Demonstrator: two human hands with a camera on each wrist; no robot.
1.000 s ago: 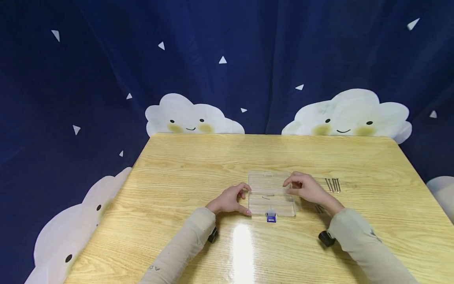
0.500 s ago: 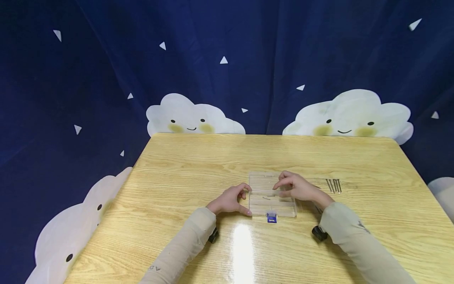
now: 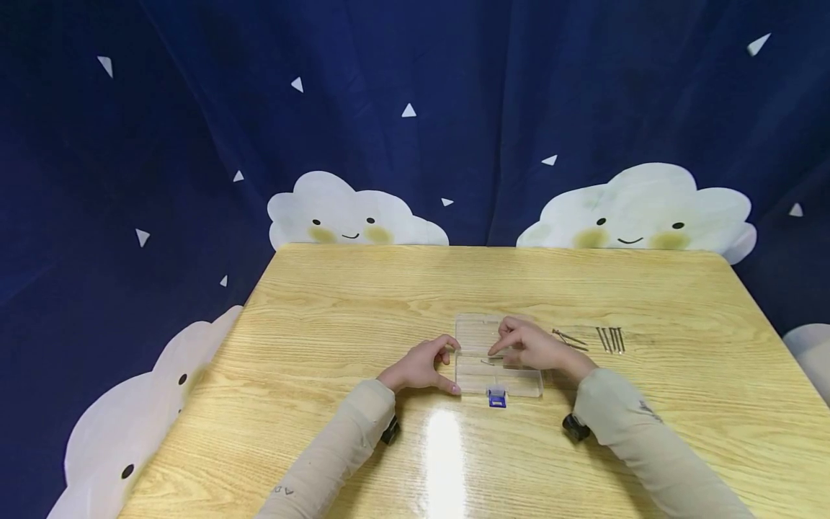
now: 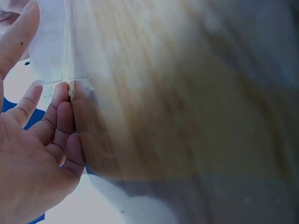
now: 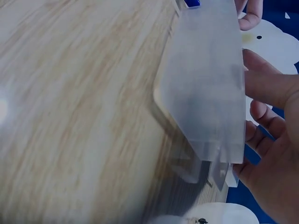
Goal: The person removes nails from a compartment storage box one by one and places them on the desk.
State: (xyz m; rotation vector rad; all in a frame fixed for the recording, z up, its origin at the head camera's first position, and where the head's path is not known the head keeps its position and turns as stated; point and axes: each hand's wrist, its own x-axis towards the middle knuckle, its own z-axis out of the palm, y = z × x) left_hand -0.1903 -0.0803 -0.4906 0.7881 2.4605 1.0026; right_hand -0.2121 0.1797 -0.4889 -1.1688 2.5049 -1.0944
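Note:
A clear plastic case (image 3: pixel 472 380) with a blue latch (image 3: pixel 497 398) lies open on the wooden table. My left hand (image 3: pixel 421 365) rests against its left side, thumb near the front corner and forefinger by the hinge. From the right, my right hand (image 3: pixel 533 346) reaches over the case, forefinger pointing down into the back of the base. Thin nails (image 3: pixel 487 362) lie inside, near that fingertip; contact is too small to tell. In the right wrist view, the case wall (image 5: pixel 205 84) hides what is under the fingers (image 5: pixel 268 86), and no nail shows between them.
Right of the case, a few loose nails (image 3: pixel 570 340) lie crossed beside my right wrist. Farther right, several nails (image 3: pixel 609 339) lie in a row. A dark blue curtain (image 3: pixel 480 122) with white clouds hangs behind the table (image 3: pixel 350 295).
My right hand has moved left from the case's right edge to over its middle, forefinger lowering toward the nails. Loose nails on the right have come into view. The left hand stays in place.

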